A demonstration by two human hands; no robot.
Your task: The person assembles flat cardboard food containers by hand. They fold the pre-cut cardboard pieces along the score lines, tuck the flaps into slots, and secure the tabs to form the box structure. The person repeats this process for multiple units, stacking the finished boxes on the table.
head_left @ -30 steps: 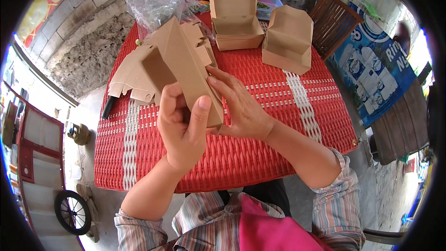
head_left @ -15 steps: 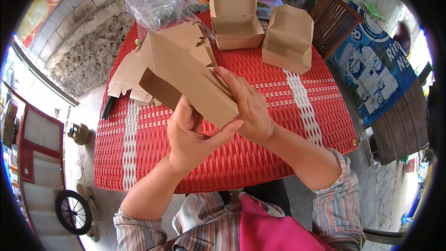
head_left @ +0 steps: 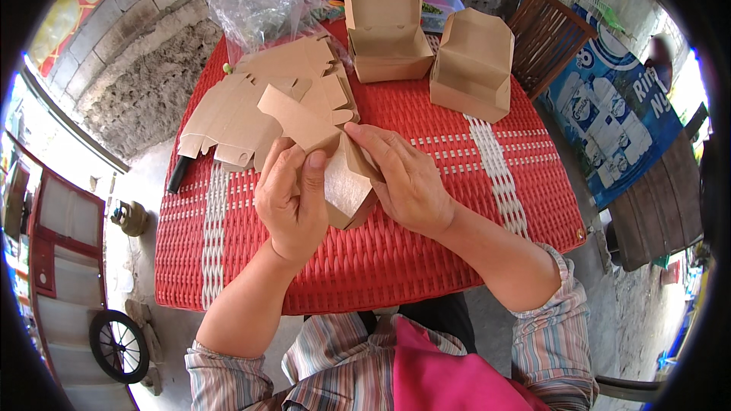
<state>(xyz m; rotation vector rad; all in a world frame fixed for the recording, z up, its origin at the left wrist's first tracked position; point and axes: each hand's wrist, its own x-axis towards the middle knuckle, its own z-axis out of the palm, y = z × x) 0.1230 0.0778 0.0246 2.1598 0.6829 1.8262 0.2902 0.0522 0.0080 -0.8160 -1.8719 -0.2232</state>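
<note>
Between my hands, above the near middle of the red woven table, is a brown cardboard box [head_left: 346,183], partly folded, its shiny inner face turned up toward me. My left hand [head_left: 293,194] pinches its left edge with thumb and fingers, beside a raised flap. Along the opposite side, my right hand [head_left: 407,179] grips the wall, its fingers at the upper corner. Flat cardboard blanks [head_left: 236,110] with cut tabs lie just beyond my left hand. Farther back stand two folded boxes with lids up, one in the middle [head_left: 388,65] and one to its right [head_left: 472,87].
A clear plastic bag [head_left: 263,7] and a clear tub with green bits [head_left: 442,6] sit at the table's far side. A black handle [head_left: 179,175] pokes out by the blanks. A wooden chair [head_left: 548,34] stands at the far right, a wheel [head_left: 119,346] at the lower left.
The cardboard box has been turned and tipped in my hands, so its inside now faces me. My left hand has shifted slightly left and up to its edge.
</note>
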